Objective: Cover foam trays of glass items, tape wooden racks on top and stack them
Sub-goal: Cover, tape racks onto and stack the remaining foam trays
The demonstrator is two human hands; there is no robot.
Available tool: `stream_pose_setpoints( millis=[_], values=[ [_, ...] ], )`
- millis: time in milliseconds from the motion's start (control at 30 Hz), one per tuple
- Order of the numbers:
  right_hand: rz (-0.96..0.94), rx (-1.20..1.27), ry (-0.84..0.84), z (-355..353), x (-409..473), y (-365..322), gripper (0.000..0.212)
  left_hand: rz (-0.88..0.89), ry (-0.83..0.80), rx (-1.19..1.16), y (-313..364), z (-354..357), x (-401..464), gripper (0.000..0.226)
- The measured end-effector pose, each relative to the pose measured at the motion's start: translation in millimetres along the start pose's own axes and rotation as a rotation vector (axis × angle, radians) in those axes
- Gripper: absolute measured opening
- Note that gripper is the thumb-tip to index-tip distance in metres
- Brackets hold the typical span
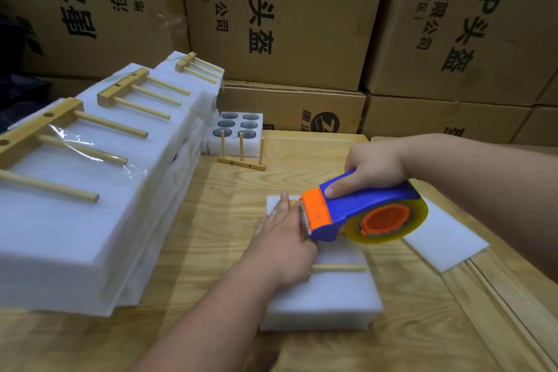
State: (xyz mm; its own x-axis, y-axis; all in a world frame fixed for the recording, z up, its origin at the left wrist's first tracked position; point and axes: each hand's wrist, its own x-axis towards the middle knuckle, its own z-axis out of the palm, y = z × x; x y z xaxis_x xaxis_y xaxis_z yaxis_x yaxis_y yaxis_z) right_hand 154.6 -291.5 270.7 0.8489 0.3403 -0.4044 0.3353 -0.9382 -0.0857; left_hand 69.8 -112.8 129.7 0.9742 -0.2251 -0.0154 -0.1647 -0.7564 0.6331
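Head view: right hand clenched around the blue handle of a tape dispenser, index finger stretched along the top toward the orange front — serrated blade end pointing left, clear tape roll at the back. Left hand lies flat, fingers extended and gripping nothing, pressing down on a covered foam tray in the middle of the wooden tabletop. The dispenser's blade sits right against the back of the left hand, over the tray's far half. A wooden rack lies on that tray, mostly hidden under hand and dispenser; one dowel sticks out to the right.

Left side — a stack of finished foam trays, racks taped flat on top, nearest rack under shiny clear tape. Past it, an uncovered foam tray with six round pockets holding glass items, and an upright wooden rack standing just in front of it, three pegs up. A loose foam sheet lies right of the dispenser, partly under the roll. Cardboard boxes with printed characters wall off the back.
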Motion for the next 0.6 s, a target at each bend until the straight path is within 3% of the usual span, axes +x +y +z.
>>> stream_pose_setpoints(
  millis=[600],
  values=[
    [-0.021,0.071,-0.007,3.0,-9.5,13.1,0.075,0.007,0.038,-0.037,-3.7,3.7,-2.8,0.071]
  ],
)
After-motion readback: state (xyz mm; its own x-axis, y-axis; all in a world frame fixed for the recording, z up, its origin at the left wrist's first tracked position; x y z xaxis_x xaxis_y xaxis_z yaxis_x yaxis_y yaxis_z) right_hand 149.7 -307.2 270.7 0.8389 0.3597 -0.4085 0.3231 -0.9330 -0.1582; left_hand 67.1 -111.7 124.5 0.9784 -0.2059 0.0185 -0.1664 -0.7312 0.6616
